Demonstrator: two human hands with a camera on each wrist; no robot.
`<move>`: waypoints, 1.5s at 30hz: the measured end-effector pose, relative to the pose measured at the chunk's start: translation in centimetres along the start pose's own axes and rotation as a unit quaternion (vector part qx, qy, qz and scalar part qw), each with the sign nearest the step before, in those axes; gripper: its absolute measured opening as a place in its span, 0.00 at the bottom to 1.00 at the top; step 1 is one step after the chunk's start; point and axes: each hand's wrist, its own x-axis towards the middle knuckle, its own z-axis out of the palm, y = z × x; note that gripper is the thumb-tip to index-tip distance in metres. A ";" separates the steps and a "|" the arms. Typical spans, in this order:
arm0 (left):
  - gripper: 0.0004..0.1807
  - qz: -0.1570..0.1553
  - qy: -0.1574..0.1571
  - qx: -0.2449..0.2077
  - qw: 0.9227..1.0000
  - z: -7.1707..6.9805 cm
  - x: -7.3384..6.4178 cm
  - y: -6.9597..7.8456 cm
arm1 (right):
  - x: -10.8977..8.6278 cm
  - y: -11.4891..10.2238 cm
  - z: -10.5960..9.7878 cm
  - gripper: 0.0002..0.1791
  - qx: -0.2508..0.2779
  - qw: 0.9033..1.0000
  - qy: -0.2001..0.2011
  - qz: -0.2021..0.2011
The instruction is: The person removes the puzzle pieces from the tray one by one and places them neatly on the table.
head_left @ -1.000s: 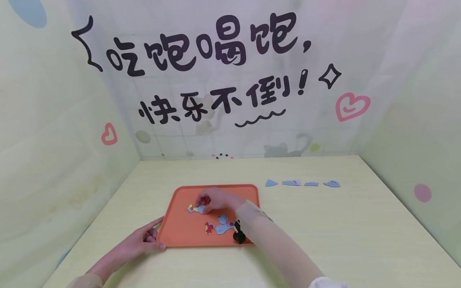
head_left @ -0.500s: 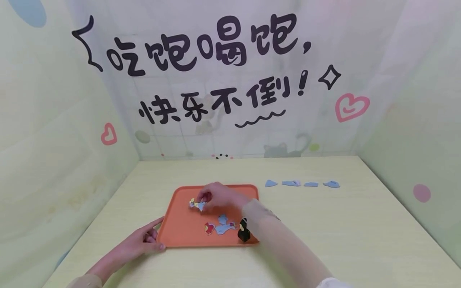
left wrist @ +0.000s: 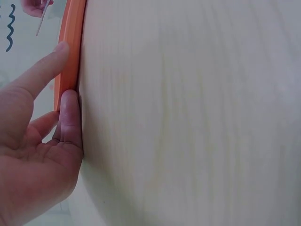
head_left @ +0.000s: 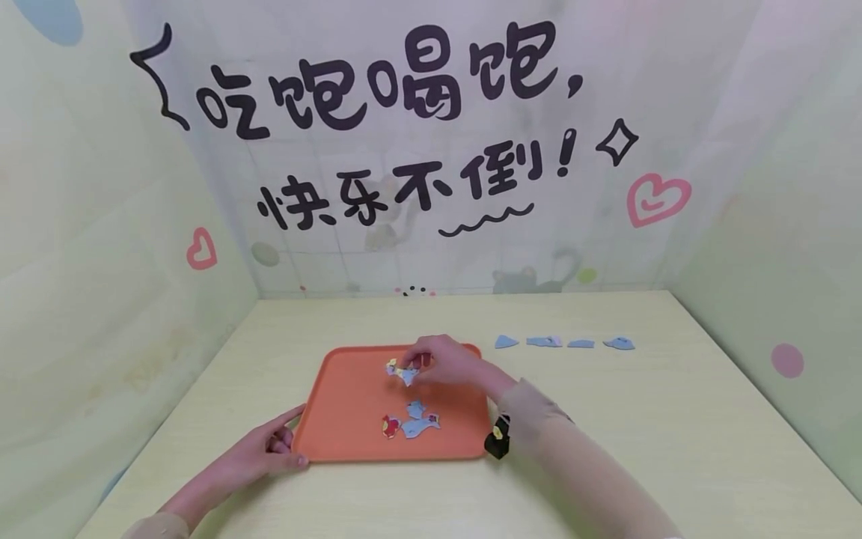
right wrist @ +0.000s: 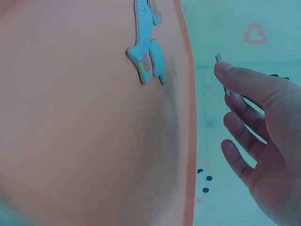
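My right hand pinches a blue and yellow puzzle piece between thumb and fingertips, raised over the far part of the orange tray. The right wrist view shows this piece edge-on as a thin sliver. Nearer the tray's front lie a red piece, a longer blue piece and a small blue piece, grouped closely. At the tray's front left corner my left hand holds the rim, thumb at the front edge and a finger along the left side.
Several blue puzzle pieces lie in a row on the pale wooden table, beyond the tray to the right. Printed cloth walls enclose the table at the back and both sides. A black object hangs below my right wrist.
My right hand has lifted the blue and yellow piece and carried it to the right and away from me across the tray. My left hand has stayed at the tray's corner.
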 end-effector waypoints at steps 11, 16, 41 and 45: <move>0.54 -0.003 -0.002 -0.003 1.000 -0.1 -0.1 0.1 | -4.2 2.0 -1.8 0.14 -0.001 0.994 0.112 0.018; 0.54 -0.001 -0.002 0.004 1.000 0.0 0.0 0.3 | -6.2 2.5 -2.6 0.15 0.011 0.990 0.138 0.022; 0.54 -0.020 -0.009 0.001 1.000 -0.2 0.1 0.3 | -13.2 7.5 -3.7 0.14 -0.003 0.980 0.182 0.084; 0.54 -0.020 -0.008 0.004 1.000 -0.2 0.1 0.4 | -13.6 7.7 -3.6 0.14 -0.007 0.980 0.168 0.104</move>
